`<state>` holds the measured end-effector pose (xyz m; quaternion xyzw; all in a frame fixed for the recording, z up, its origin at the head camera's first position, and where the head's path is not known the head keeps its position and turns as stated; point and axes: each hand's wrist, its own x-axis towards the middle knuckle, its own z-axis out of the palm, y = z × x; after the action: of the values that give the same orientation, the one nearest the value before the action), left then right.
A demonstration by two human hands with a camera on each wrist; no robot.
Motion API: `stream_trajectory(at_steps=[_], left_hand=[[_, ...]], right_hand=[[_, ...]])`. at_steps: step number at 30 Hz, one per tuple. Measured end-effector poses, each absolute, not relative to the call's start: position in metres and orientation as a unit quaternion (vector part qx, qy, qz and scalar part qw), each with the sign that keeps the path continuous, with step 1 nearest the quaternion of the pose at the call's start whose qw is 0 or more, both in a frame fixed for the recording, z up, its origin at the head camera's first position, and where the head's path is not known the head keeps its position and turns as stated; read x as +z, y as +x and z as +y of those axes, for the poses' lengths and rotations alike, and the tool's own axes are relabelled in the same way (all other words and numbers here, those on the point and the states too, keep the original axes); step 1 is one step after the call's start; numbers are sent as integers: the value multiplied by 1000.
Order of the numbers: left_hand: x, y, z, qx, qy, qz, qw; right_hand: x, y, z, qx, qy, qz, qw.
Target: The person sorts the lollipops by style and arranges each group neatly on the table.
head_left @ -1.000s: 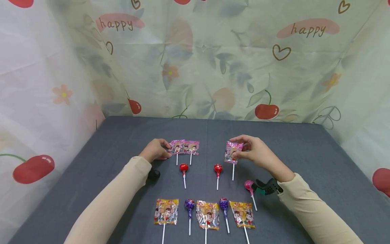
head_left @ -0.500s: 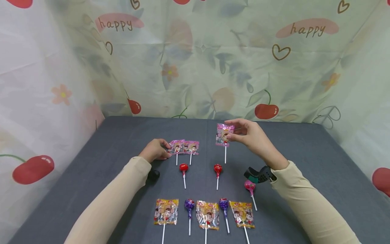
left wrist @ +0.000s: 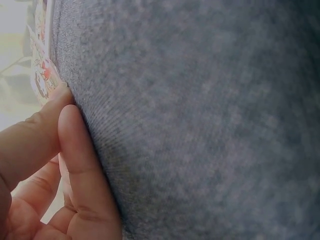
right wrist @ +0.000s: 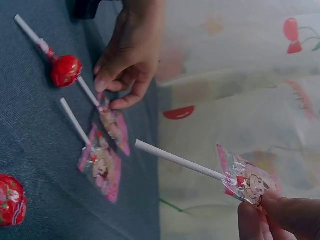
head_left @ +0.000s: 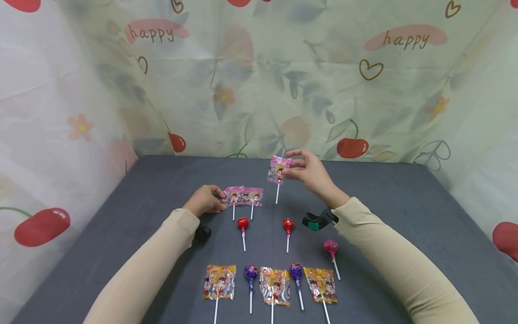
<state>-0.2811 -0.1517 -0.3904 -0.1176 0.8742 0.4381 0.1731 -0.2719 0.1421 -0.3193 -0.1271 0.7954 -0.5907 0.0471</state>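
And there we had the pink-wrapped lollipop (head_left: 277, 170), aloft over the far part of the bench (head_left: 162, 180), pinched at its wrapper's side by the right hand (head_left: 310, 173)! We judged it light, its film slick, its stick (right wrist: 175, 159) stiff, best gripped through to the candy; lower left, the left hand (head_left: 206, 199) pinched the edge of a pink packet (head_left: 234, 196) lying flat.
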Motion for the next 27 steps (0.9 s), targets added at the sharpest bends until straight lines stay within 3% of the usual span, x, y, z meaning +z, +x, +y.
stream_trajectory(at_steps=[27], left_hand=[[-393,-285,-152,441,-117,873,173]], right_hand=[[-389,-317,128,-565,-44,806,172]])
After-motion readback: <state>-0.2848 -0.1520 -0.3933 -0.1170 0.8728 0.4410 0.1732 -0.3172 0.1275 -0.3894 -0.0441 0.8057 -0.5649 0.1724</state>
